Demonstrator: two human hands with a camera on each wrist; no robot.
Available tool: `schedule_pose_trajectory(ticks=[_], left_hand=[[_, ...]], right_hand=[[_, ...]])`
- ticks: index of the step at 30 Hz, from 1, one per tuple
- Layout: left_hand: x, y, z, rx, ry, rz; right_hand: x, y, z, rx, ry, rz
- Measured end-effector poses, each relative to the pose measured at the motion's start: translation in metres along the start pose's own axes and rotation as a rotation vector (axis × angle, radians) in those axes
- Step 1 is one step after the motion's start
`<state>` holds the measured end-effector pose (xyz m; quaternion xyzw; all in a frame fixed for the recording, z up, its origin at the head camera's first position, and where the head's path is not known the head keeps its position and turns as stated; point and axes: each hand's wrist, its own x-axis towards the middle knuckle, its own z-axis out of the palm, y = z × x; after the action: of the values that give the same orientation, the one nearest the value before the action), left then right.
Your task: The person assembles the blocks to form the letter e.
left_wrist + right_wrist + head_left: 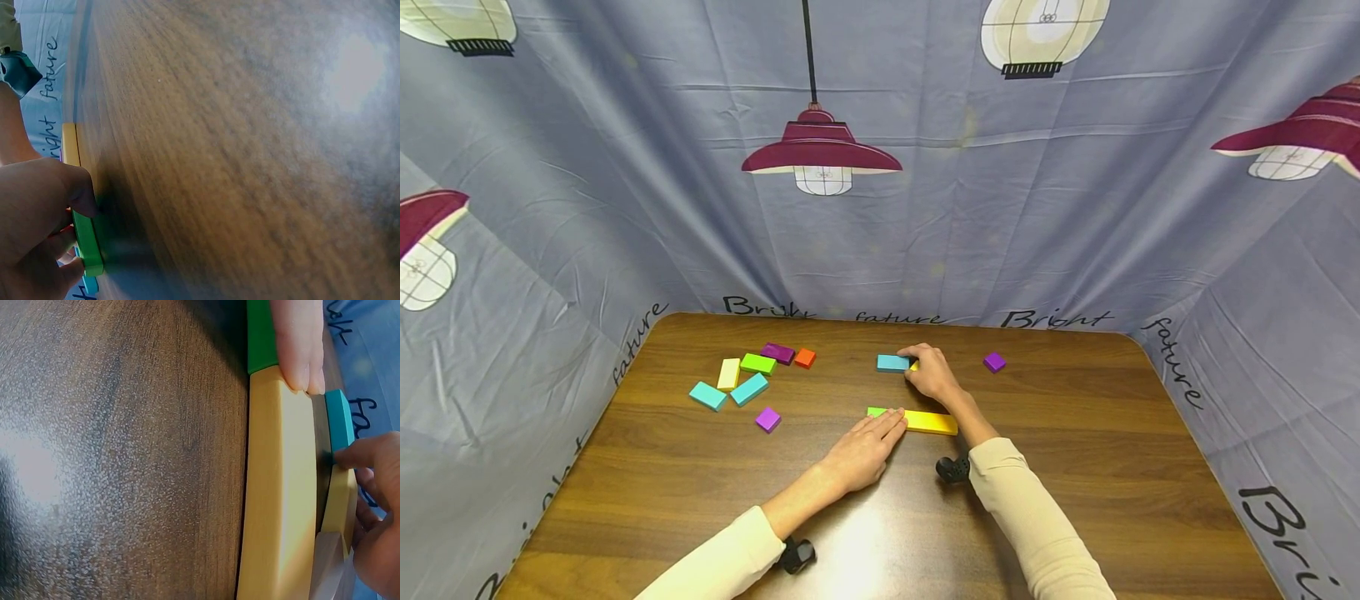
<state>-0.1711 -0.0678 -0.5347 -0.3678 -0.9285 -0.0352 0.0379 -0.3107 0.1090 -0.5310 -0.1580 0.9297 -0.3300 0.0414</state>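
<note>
Grey-blue fabric walls (925, 225) printed with dark-red lamps (822, 152) are enclosing a brown wood-grained bench (1097, 467), which I am viewing remotely through head and wrist cameras. Near the bench's middle, a green rectangular block (88, 245) and a long yellow bar (932, 423) are lying end to end. The left hand (859, 454) is resting across their join, its fingers extended and released rather than clenched. Farther back, the right hand (934, 377) is grasping a smaller yellow block (340, 500), its fingers curling round it; this piece is lying end to end with a light-blue rectangular block (892, 363). To the right, a purple square block (995, 362) is lying apart. At the left I am seeing two turquoise rectangular blocks (749, 389), a cream rectangular block (728, 375), a lime-green rectangular block (758, 364), a dark-purple rectangular block (777, 353), an orange-red square block (805, 358) and, nearer, a violet square block (767, 419).
</note>
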Motion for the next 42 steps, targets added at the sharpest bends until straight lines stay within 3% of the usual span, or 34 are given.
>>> schedule_pose_trajectory(ticks=[15,25,30,35,42], left_hand=[[0.000,-0.001,-0.002,-0.005,0.002,0.008],[0.000,0.000,-0.002,0.001,-0.005,0.007],[0.000,0.001,-0.001,0.002,-0.016,0.004],[0.000,0.002,0.000,0.006,-0.012,0.000],[0.000,0.002,-0.002,0.003,-0.018,-0.011]], right_hand=[[-0.004,-0.001,-0.002,0.015,-0.007,0.004],[-0.026,0.010,-0.014,-0.037,0.053,-0.099],[-0.048,0.019,-0.018,-0.149,0.075,-0.133],[-0.067,0.025,-0.021,-0.295,0.093,-0.098],[-0.092,0.027,-0.024,-0.415,0.098,-0.101]])
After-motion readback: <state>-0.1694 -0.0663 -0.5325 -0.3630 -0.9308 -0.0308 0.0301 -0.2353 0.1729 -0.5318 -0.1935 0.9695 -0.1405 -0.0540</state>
